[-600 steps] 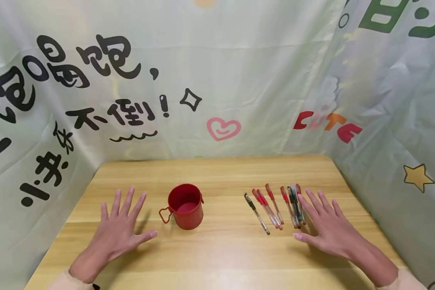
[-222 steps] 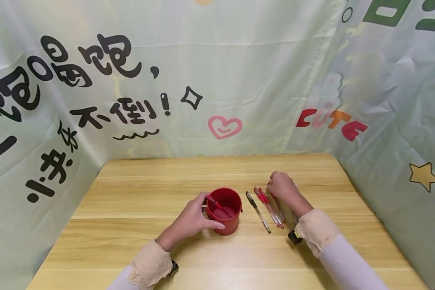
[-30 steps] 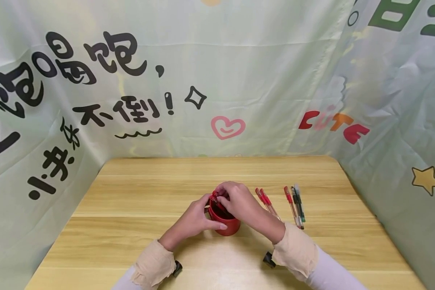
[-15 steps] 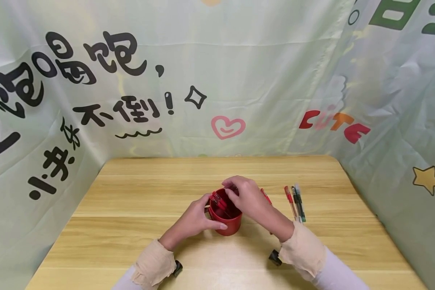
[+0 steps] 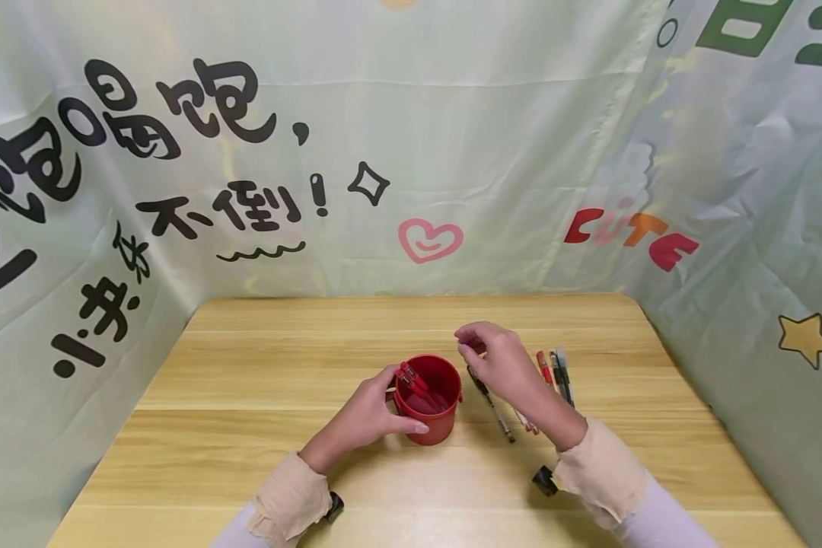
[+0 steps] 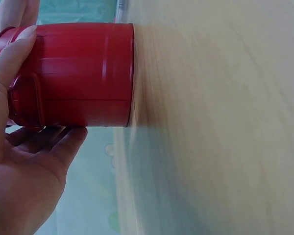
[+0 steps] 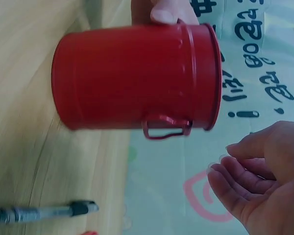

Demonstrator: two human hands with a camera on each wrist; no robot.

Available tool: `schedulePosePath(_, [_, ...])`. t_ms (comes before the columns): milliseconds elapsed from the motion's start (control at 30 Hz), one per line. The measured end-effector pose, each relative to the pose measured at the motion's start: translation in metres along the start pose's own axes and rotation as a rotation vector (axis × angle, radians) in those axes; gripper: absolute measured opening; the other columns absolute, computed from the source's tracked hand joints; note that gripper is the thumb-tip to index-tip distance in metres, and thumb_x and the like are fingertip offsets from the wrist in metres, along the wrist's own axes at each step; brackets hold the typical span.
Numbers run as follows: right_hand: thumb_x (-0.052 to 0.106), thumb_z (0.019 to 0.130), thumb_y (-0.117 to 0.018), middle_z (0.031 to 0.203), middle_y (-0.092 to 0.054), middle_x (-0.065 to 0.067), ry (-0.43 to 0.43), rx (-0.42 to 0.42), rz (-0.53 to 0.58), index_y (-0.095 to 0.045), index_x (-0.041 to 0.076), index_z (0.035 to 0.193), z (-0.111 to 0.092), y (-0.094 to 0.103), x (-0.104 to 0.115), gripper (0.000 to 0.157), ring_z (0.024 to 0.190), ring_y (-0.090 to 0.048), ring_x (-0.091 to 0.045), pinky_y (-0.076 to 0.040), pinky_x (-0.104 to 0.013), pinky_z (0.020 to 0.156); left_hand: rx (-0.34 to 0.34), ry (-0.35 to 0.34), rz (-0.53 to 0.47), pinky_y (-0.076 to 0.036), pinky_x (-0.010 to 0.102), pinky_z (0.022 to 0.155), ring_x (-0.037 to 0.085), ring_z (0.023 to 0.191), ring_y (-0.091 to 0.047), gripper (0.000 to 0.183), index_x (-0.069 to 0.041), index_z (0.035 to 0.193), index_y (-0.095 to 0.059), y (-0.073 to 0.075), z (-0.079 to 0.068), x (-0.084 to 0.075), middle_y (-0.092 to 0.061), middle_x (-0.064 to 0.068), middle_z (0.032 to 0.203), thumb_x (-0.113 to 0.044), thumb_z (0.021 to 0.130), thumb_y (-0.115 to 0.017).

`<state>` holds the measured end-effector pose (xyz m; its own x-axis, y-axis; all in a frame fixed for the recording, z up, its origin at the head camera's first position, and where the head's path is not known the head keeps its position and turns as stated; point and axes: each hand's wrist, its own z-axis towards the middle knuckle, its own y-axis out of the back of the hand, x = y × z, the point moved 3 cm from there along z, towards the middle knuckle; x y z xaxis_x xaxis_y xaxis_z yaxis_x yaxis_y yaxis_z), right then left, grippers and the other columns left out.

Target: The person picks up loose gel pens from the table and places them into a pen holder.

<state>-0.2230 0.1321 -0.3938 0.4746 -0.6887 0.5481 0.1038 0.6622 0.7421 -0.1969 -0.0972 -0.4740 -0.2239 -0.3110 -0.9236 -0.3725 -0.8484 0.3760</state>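
Observation:
My left hand (image 5: 366, 415) holds a red metal bucket (image 5: 438, 422) with small side handles, thumb on the near wall and fingers round the far left side. Red-capped pens (image 5: 414, 378) lean inside against the left rim. My right hand (image 5: 500, 361) hovers right of the bucket, fingers loosely bent with nothing between them, as the right wrist view also shows. Below it on the table lies a black-capped pen (image 5: 491, 403). Ends of clear-barrelled pens (image 5: 526, 422) show beside it, mostly hidden by the right forearm.
Further right lie a red-capped pen (image 5: 544, 367) and dark pens (image 5: 562, 371), partly covered by the forearm. The wooden table (image 5: 246, 358) is enclosed by a printed cloth (image 5: 507, 152) at the back and sides.
Since the first frame the bucket has moved right and red pens have gone into it. In the last second my right hand has let go of a pen inside and withdrawn rightward.

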Motion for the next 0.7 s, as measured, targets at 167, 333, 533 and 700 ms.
schedulePosePath(167, [0.009, 0.096, -0.073, 0.1, -0.075, -0.008, -0.064, 0.012, -0.022, -0.073, 0.005, 0.114, -0.001, 0.004, -0.016, 0.019, 0.089, -0.072, -0.022, -0.064, -0.037, 0.076, -0.002, 0.008, -0.005, -0.055, 0.04, 0.109, 0.018, 0.128, -0.064, 0.091, -0.015, 0.147, -0.05, -0.001, 0.001, -0.001, -0.064, -0.001, 0.141, -0.032, 0.071, -0.097])
schedulePosePath(333, [0.012, 0.097, -0.072, 0.102, -0.075, -0.009, -0.126, 0.051, -0.038, -0.072, 0.004, 0.117, -0.001, 0.005, -0.028, 0.021, 0.091, -0.073, -0.023, -0.064, -0.039, 0.077, 0.004, 0.019, -0.007, -0.055, 0.04, 0.109, 0.019, 0.129, -0.063, 0.091, -0.015, 0.148, -0.05, -0.001, 0.001, -0.002, -0.064, 0.0, 0.141, -0.032, 0.071, -0.097])
schedulePosePath(533, [0.012, 0.096, -0.072, 0.103, -0.076, -0.012, -0.153, 0.114, -0.045, -0.073, 0.002, 0.116, -0.002, -0.003, -0.038, 0.022, 0.088, -0.074, -0.022, -0.064, -0.035, 0.074, 0.004, 0.027, -0.004, -0.055, 0.041, 0.109, 0.019, 0.129, -0.063, 0.092, -0.015, 0.148, -0.049, -0.001, 0.001, -0.002, -0.064, 0.0, 0.142, -0.032, 0.072, -0.097])
schedulePosePath(700, [0.009, 0.095, -0.074, 0.105, -0.076, -0.014, -0.175, 0.158, -0.06, -0.072, -0.001, 0.116, 0.0, -0.012, -0.048, 0.024, 0.088, -0.075, -0.024, -0.064, -0.035, 0.073, 0.004, 0.024, -0.003, -0.055, 0.04, 0.109, 0.019, 0.129, -0.063, 0.091, -0.016, 0.148, -0.049, -0.001, 0.001, 0.0, -0.064, 0.0, 0.141, -0.032, 0.072, -0.097])
